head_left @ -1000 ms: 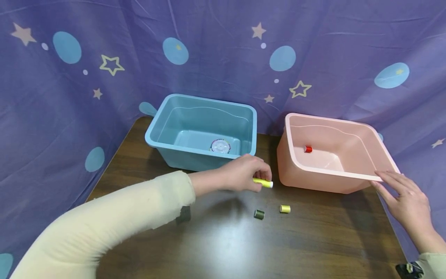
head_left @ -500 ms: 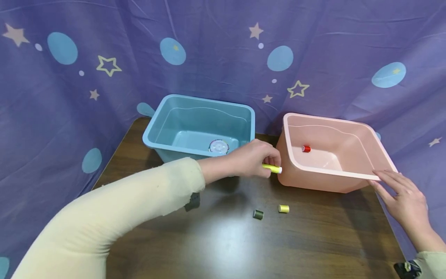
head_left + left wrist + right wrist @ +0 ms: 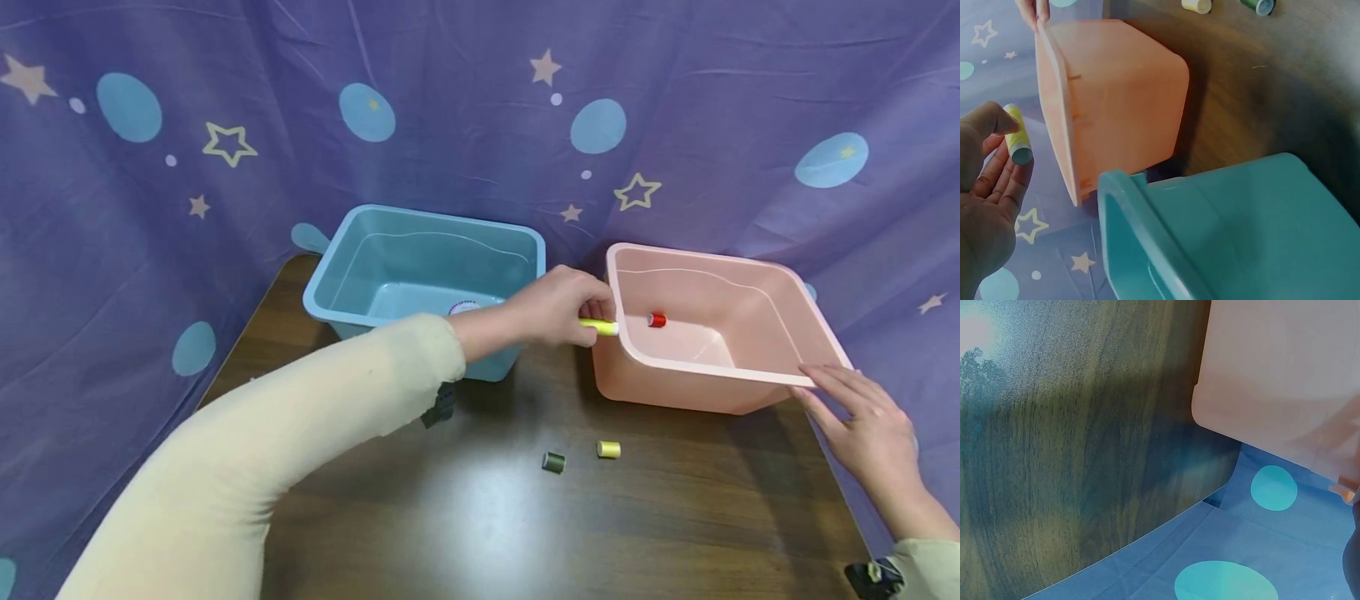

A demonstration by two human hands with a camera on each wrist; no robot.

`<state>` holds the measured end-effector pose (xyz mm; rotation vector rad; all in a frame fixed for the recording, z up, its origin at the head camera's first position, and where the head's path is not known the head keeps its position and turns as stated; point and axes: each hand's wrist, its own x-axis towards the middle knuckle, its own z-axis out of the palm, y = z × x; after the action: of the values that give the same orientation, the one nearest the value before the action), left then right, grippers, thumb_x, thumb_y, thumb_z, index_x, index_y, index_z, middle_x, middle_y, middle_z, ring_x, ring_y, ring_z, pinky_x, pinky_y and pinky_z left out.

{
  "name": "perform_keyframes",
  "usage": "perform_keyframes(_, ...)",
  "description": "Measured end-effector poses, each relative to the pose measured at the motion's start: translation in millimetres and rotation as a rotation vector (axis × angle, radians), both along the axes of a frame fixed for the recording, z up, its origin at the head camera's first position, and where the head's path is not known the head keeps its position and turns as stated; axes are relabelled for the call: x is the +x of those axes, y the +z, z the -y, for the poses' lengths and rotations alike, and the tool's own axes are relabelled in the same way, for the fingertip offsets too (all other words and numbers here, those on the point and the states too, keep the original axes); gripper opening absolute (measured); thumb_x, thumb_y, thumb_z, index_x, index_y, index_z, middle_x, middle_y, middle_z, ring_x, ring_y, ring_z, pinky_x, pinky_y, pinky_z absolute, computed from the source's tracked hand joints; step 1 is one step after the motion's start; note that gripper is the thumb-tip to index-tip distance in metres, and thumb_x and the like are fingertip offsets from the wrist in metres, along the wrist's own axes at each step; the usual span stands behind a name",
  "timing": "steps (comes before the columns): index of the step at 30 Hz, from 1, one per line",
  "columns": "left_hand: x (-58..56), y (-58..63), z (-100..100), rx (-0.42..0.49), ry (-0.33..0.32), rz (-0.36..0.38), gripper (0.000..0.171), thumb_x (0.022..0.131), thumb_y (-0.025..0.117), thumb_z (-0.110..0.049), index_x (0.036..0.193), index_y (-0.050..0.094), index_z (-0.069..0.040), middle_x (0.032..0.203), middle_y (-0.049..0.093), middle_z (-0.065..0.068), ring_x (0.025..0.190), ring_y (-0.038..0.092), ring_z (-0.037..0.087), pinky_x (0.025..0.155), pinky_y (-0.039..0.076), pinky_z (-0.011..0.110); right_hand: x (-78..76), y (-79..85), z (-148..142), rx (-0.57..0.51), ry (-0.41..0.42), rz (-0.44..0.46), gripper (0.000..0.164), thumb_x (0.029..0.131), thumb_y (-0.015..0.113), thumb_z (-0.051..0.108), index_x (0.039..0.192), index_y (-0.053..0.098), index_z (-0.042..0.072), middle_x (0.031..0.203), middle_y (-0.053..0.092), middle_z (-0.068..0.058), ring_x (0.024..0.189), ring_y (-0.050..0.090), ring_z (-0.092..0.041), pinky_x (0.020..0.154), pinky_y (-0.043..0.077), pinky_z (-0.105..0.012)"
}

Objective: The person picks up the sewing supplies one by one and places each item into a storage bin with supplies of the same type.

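Observation:
My left hand (image 3: 558,307) pinches a small yellow tube with a white end (image 3: 598,327), held level beside the left rim of the pink plastic bin (image 3: 720,371). In the left wrist view the yellow tube (image 3: 1017,134) sits between thumb and fingers, apart from the pink bin. A red thread spool (image 3: 657,320) lies inside that bin. My right hand (image 3: 870,421) grips the bin's front right rim, fingers over the edge and thumb below it. A dark green thread spool (image 3: 554,462) and a yellow thread spool (image 3: 608,449) lie on the table in front.
A blue plastic bin (image 3: 423,218) stands left of the pink one, behind my left forearm. A pin wheel (image 3: 463,307) inside it is partly hidden. The wooden table (image 3: 675,517) ends at a purple patterned curtain (image 3: 465,150) behind the bins.
My left hand has carried the yellow tube from above the table up and right to the pink bin's left rim. My right hand has stayed on the pink bin's rim.

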<state>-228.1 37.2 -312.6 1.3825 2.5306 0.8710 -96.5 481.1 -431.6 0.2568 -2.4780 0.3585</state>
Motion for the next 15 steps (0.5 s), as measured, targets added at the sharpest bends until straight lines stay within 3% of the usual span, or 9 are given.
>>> perform_keyframes(8, -9.3, 8.2, -13.9, -0.02, -0.002, -0.015, 0.013, 0.092, 0.079, -0.009, 0.104, 0.078, -0.011, 0.098, 0.076, -0.001, 0.09, 0.068, 0.01, 0.082, 0.052, 0.015, 0.7, -0.4, -1.1, -0.001, -0.01, 0.001, 0.069, 0.103, 0.055, 0.066, 0.124, 0.077, 0.005, 0.126, 0.072, -0.027, 0.124, 0.061, -0.055, 0.128, 0.029, -0.031)
perform_keyframes(15, -18.2, 7.1, -28.8, -0.021, -0.011, -0.035, 0.012, 0.094, 0.077, -0.012, 0.106, 0.079, -0.011, 0.101, 0.077, 0.0, 0.092, 0.069, 0.01, 0.084, 0.051, 0.014, -1.0, -0.9, -0.8, 0.005, -0.005, -0.009, 0.063, 0.104, 0.059, 0.061, 0.124, 0.077, 0.004, 0.126, 0.072, -0.026, 0.121, 0.062, -0.055, 0.128, 0.029, -0.032)
